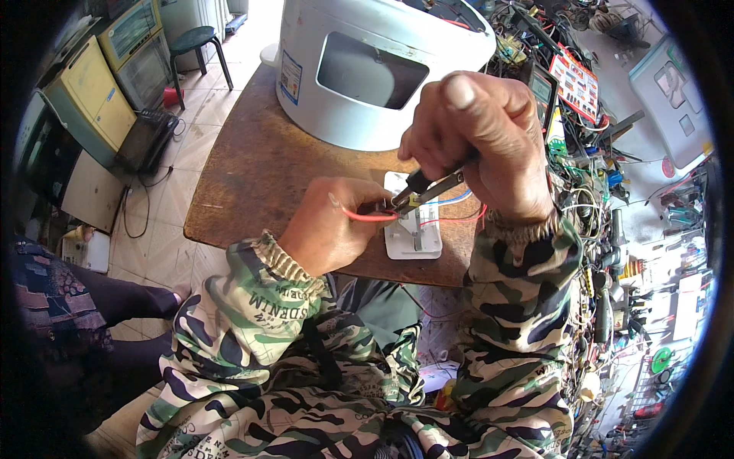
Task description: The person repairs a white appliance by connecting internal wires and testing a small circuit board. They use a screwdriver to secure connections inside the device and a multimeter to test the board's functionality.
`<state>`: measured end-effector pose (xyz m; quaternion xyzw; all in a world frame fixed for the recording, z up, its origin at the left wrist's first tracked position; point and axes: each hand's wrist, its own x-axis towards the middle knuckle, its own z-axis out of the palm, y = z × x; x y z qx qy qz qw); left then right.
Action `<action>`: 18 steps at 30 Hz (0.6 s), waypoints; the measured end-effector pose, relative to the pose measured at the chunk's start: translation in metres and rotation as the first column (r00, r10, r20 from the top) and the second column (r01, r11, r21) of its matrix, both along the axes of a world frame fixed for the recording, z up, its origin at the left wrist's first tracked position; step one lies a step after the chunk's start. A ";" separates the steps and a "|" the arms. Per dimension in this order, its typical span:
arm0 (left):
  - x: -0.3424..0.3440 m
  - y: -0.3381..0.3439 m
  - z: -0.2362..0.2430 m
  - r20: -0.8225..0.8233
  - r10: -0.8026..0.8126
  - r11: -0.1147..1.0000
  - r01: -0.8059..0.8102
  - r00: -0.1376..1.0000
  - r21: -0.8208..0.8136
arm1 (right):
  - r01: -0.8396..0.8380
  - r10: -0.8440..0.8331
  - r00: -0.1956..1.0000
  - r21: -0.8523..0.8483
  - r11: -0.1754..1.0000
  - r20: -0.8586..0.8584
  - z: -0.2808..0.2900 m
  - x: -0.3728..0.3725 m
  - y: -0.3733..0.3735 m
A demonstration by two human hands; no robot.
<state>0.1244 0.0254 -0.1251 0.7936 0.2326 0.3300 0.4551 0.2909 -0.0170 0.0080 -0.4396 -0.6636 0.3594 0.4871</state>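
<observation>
My left hand [325,222] is closed in a pinch, with a thick red wire [363,217] running out from its fingertips. Raised above the table, my right hand [489,138] is curled round a dark-handled tool with a metal shaft [443,186]. The tool slants down to my left fingertips; its exact kind is hard to make out. Beneath both hands lies a flat white plastic part [417,243] on the wooden table [252,168]. Thin red wires [459,220] and blue and white wires [456,199] lead from it to the right. My fingers hide the point where tool and wire meet.
A big white appliance housing [367,76] with a dark window stands at the table's back. Tangled wires and parts [569,161] crowd the right side. On the left are a dark stool [195,42], yellow cabinets [99,99] and another person's legs [115,298].
</observation>
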 end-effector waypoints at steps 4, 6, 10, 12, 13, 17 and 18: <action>-0.008 0.002 0.000 0.044 0.009 0.997 -0.006 0.999 -0.075 | 0.132 -0.196 0.884 0.175 0.976 0.424 0.010 -0.008 -0.010; -0.004 0.004 0.000 0.056 0.003 1.000 -0.001 0.998 -0.022 | 0.229 -0.344 0.769 0.270 0.935 0.538 0.012 -0.013 -0.016; -0.001 0.002 0.004 -0.002 0.003 0.999 -0.003 1.000 -0.040 | 0.230 -0.510 0.478 0.459 0.858 0.715 0.019 -0.012 -0.023; -0.003 0.003 0.006 0.007 -0.001 0.998 0.001 1.000 -0.055 | 0.233 -0.503 0.459 0.448 0.863 0.732 0.024 -0.013 -0.024; -0.001 0.003 0.002 0.033 -0.011 0.996 0.014 0.999 -0.084 | 0.220 -0.495 0.464 0.446 0.867 0.734 0.023 -0.012 -0.024; -0.007 0.003 -0.001 0.004 0.020 0.994 -0.020 1.000 -0.111 | 0.128 -0.417 0.543 0.419 0.899 0.729 0.019 -0.006 -0.015; -0.006 0.002 0.003 -0.026 0.022 0.995 -0.025 0.999 -0.099 | 0.110 -0.395 0.559 0.407 0.907 0.729 0.021 -0.002 -0.016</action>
